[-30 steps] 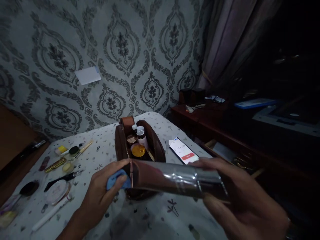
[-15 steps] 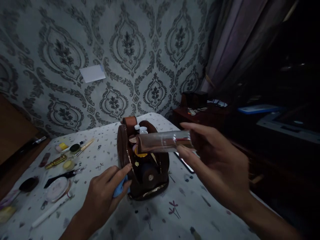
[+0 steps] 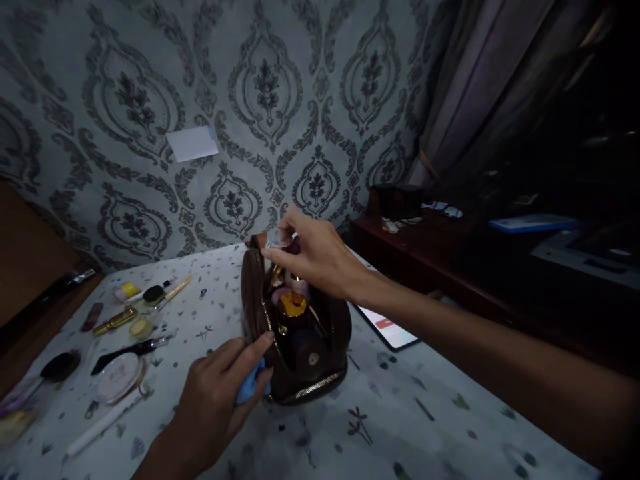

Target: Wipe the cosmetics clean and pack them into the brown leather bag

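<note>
A brown zip bag stands unzipped on the table, holding several cosmetics, among them a jar with a shiny golden lid. My left hand is closed on a crumpled blue cloth, with its index finger against the bag's left zip edge. Over the bag's far end, my right hand pinches a clear cosmetic tube between thumb and fingers. Only the tube's pale top shows; its lower part is hidden by the hand and bag.
At left lie a round compact, a white pen-like stick, a gold tube, a brush and other cosmetics. A lit phone lies right of the bag. Beyond it stands a dark red cabinet; patterned wall behind.
My right hand has carried the tube left and away from me, from lying level above the bag to the bag's far end. My left hand stays at the bag's edge with the blue cloth.
</note>
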`<state>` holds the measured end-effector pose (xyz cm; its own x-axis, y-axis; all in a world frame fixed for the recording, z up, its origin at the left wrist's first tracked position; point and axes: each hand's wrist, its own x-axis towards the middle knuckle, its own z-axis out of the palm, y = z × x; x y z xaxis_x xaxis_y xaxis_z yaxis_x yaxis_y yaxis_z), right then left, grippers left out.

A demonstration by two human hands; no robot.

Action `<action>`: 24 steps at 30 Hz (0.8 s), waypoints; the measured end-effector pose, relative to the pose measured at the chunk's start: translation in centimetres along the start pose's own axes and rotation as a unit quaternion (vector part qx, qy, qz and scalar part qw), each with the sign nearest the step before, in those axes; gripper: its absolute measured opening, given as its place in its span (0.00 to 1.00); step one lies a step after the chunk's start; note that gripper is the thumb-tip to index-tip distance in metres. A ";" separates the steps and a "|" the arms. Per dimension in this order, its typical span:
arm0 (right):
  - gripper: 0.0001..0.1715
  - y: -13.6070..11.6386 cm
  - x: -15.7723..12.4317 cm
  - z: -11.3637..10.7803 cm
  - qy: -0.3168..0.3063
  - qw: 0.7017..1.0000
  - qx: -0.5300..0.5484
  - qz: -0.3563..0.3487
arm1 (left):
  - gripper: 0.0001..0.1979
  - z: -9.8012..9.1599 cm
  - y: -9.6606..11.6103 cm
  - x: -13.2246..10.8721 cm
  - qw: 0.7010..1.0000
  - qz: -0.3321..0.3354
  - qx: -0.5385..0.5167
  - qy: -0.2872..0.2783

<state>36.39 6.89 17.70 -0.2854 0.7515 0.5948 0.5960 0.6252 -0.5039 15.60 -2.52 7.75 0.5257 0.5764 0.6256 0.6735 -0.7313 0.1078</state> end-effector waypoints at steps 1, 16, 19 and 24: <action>0.10 0.1 0.2 0.2 -0.011 1.000 -0.010 -0.002 | 0.18 0.0 0.0 -0.1 1.000 -0.001 0.000 -0.001; 0.07 1.5 1.3 1.5 -0.139 0.990 -0.018 -0.027 | 0.18 0.3 0.0 -0.1 1.000 0.001 -0.002 -0.005; 0.09 1.6 1.5 1.7 -0.159 0.987 -0.025 -0.014 | 0.17 0.4 0.0 -0.1 1.000 0.005 -0.003 -0.008; 0.13 1.6 1.8 2.2 -0.172 0.982 -0.060 0.041 | 0.17 0.2 0.1 0.1 1.000 0.009 0.006 -0.005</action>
<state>35.14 9.75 16.58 -0.4570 0.8378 0.2988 0.7054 0.5460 -0.4521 15.83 -2.49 7.63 0.5420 0.5674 0.6199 0.6704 -0.7367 0.0881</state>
